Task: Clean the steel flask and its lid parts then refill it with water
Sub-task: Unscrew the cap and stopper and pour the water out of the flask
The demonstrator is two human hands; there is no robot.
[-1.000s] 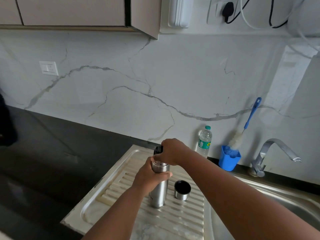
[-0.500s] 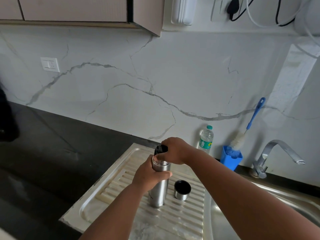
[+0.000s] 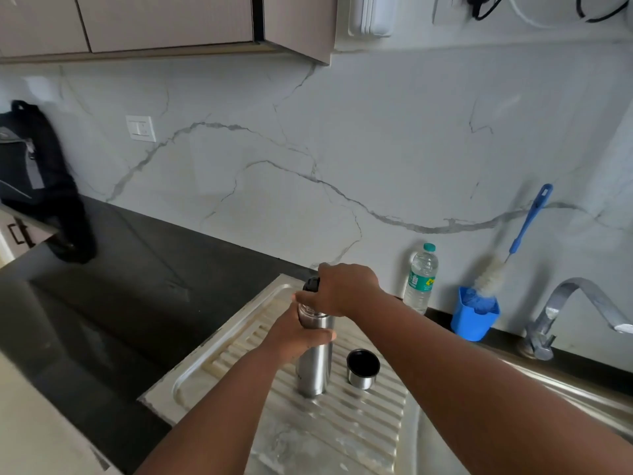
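Note:
The steel flask point(image 3: 313, 370) stands upright on the ribbed steel drainboard point(image 3: 363, 416). My left hand point(image 3: 296, 332) grips its upper body. My right hand point(image 3: 342, 289) grips the black stopper point(image 3: 311, 284) at the flask's mouth from above, hiding most of it. The flask's steel cup lid point(image 3: 362, 368) sits mouth up on the drainboard just right of the flask, apart from both hands.
A plastic water bottle point(image 3: 421, 277) stands against the marble wall. Right of it a blue holder point(image 3: 474, 313) holds a bottle brush point(image 3: 513, 248). The tap point(image 3: 568, 310) and sink basin point(image 3: 582, 399) lie at the right. A black bag point(image 3: 37, 180) sits on the dark counter point(image 3: 137, 296) at the far left.
Both hands stay on the flask and stopper. The camera has turned left, bringing the black bag into view.

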